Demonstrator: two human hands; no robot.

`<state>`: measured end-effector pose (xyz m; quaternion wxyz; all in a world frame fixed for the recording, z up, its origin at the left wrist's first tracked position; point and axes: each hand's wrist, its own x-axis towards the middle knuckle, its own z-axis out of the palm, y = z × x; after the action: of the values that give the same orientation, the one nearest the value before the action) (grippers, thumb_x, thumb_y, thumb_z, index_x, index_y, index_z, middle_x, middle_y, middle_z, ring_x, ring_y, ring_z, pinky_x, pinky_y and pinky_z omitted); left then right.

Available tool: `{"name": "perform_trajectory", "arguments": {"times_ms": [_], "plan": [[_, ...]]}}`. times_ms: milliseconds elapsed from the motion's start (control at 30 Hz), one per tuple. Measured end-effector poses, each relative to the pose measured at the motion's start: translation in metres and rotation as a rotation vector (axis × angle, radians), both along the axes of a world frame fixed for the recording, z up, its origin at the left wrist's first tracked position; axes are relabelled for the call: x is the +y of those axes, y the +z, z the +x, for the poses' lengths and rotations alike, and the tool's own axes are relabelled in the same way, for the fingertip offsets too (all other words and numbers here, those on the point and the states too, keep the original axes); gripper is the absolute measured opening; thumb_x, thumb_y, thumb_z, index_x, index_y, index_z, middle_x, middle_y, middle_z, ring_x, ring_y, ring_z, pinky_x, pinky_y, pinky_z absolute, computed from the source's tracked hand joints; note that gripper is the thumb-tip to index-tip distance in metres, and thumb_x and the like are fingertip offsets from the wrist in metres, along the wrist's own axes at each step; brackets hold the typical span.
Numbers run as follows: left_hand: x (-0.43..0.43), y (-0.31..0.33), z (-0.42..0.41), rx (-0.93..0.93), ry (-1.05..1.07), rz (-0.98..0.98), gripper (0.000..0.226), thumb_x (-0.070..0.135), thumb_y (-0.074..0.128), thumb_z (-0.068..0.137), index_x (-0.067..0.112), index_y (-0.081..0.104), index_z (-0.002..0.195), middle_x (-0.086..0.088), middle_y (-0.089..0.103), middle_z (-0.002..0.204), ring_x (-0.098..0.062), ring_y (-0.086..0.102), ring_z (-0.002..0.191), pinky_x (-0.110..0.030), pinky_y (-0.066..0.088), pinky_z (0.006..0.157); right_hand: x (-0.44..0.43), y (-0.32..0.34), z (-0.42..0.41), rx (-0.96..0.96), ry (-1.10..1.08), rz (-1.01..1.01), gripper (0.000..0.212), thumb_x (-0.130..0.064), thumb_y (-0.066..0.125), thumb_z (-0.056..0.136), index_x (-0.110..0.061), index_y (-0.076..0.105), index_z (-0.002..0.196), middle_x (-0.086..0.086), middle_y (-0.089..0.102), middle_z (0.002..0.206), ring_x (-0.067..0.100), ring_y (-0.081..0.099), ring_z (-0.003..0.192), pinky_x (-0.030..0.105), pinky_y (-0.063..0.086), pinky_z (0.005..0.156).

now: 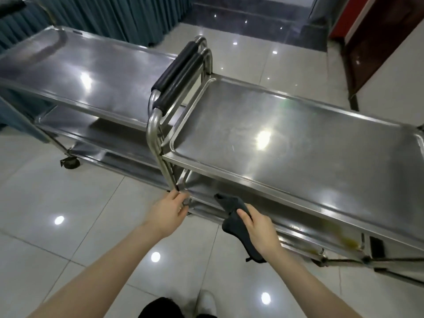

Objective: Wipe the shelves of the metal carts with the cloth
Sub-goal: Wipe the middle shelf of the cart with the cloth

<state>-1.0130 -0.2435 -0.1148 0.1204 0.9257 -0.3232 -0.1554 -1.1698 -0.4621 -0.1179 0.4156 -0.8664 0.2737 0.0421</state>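
Glossy pale tiled floor (68, 203), two stainless steel carts (298, 143); dark grey soft cloth (231, 210), limp and light, bunched in closed right grip (259, 230) beside lower shelf (206, 184); left grip (167, 210) curled round cart upright (158, 154)

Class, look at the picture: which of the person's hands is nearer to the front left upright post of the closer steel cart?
Left. The left hand touches the steel cart's front left upright post at its lower part; the right hand is off to the right, holding the dark grey cloth.
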Motion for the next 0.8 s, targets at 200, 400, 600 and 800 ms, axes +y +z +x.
{"name": "perform_trajectory", "arguments": {"times_ms": [200, 400, 600, 800], "plan": [[-0.005, -0.124, 0.024, -0.097, -0.147, -0.005, 0.037, 0.030, 0.058, 0.092, 0.020, 0.059, 0.128, -0.004, 0.055, 0.133, -0.029, 0.051, 0.124, -0.040, 0.039, 0.102, -0.028, -0.099, 0.022, 0.055, -0.077, -0.136, 0.038, -0.040, 0.043, 0.102, -0.018, 0.055, 0.131, 0.012, 0.070, 0.106, 0.034, 0.064, 0.097, 0.039, 0.048, 0.074], [-0.023, -0.250, 0.071, -0.197, -0.246, -0.132, 0.042, 0.031, 0.065, 0.089, 0.019, 0.058, 0.129, -0.006, 0.054, 0.131, -0.031, 0.053, 0.121, -0.046, 0.043, 0.103, -0.033, -0.189, 0.073, 0.014, -0.009, -0.544, 0.050, -0.045, 0.039, 0.100, -0.018, 0.052, 0.140, 0.009, 0.067, 0.120, 0.028, 0.062, 0.106, 0.038, 0.049, 0.084], [-0.015, -0.351, 0.109, -0.377, -0.326, -0.202, 0.051, 0.045, 0.050, 0.095, 0.030, 0.044, 0.142, -0.007, 0.044, 0.138, -0.027, 0.042, 0.129, -0.050, 0.033, 0.113, -0.001, -0.293, 0.115, 0.078, 0.330, -0.677, 0.050, -0.049, 0.031, 0.103, -0.028, 0.039, 0.148, -0.008, 0.035, 0.155, 0.011, 0.029, 0.144, 0.026, 0.014, 0.117], [-0.015, -0.371, 0.124, -0.495, -0.368, -0.329, 0.048, 0.048, 0.039, 0.096, 0.032, 0.046, 0.141, -0.001, 0.049, 0.124, -0.022, 0.046, 0.116, -0.040, 0.041, 0.101, -0.003, -0.338, 0.140, 0.016, 0.333, -0.800, 0.061, -0.057, 0.017, 0.101, -0.034, 0.006, 0.156, -0.010, 0.005, 0.163, 0.014, 0.002, 0.151, 0.036, 0.008, 0.122]]}}
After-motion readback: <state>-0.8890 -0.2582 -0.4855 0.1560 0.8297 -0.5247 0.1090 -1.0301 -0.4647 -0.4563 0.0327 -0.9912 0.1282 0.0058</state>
